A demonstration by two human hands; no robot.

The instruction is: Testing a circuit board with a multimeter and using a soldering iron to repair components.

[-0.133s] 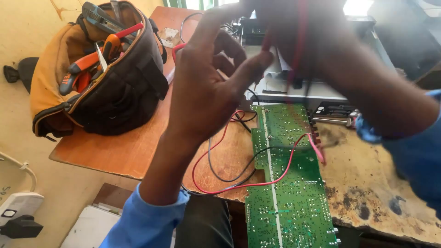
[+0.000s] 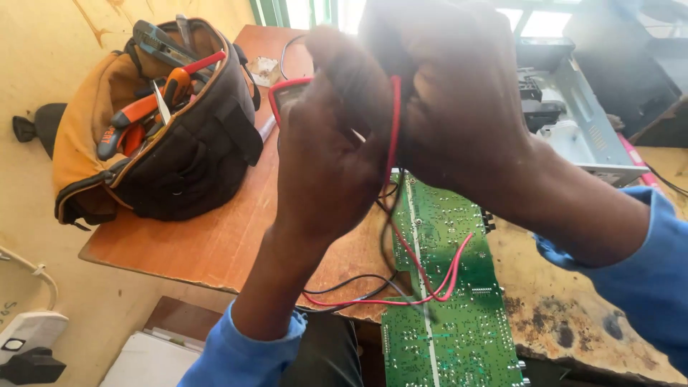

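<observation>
Seen from above, close to the camera: two bare hands raised over a wooden counter (image 2: 215, 236), both wrists in blue sleeves. Left hand (image 2: 326, 165) lifted with fingers curled toward the right hand, touching a red wire (image 2: 393, 136) that runs down between the two hands; whether the fingers actually pinch it cannot be told. Right hand (image 2: 448, 100) clenched around the upper end of the red wire, with a black wire (image 2: 387, 236) dropping beside it. Both wires hanging down, then looping across a green circuit board (image 2: 451, 315) that lies at the counter's near edge and juts out past it. Behind the left hand, partly hidden, a red-cased meter (image 2: 287, 97) on the counter. At the counter's left end, an open orange and black tool bag (image 2: 165, 136) stuffed with orange-handled pliers and other tools. Toward the far right corner, a grey metal chassis (image 2: 573, 115). Right part of the counter surface stained and scorched with dark patches. Below the counter at the lower left, a white power adapter (image 2: 29, 333) against a yellow wall.
</observation>
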